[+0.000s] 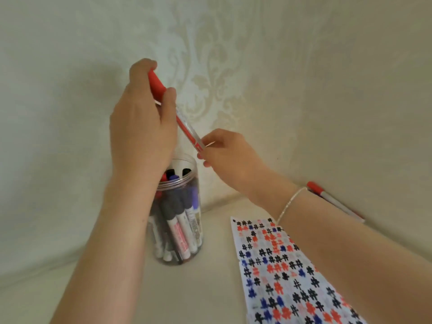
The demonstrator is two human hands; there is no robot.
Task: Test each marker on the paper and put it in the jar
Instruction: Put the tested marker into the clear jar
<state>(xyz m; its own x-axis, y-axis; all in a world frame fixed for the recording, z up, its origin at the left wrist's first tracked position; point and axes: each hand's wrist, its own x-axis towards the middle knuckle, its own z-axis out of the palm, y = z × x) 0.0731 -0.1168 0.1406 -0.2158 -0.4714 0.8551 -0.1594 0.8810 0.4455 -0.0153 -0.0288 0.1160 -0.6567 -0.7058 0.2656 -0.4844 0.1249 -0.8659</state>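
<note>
Hash marks, "#", row on row in black, red and blue, cover the paper [287, 272] on the counter. Red print runs down the marker [189, 132] held over the jar [177, 220], too blurred to read. Same with the red label and dark code patch on markers inside the jar: print there, nothing legible.

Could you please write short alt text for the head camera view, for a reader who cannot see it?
Two hands hold a red marker slanted above a clear jar of markers: the left hand grips its capped end, the right hand pinches the other. Paper covered in black, red and blue test marks lies to the right, with another red marker behind it.
</note>
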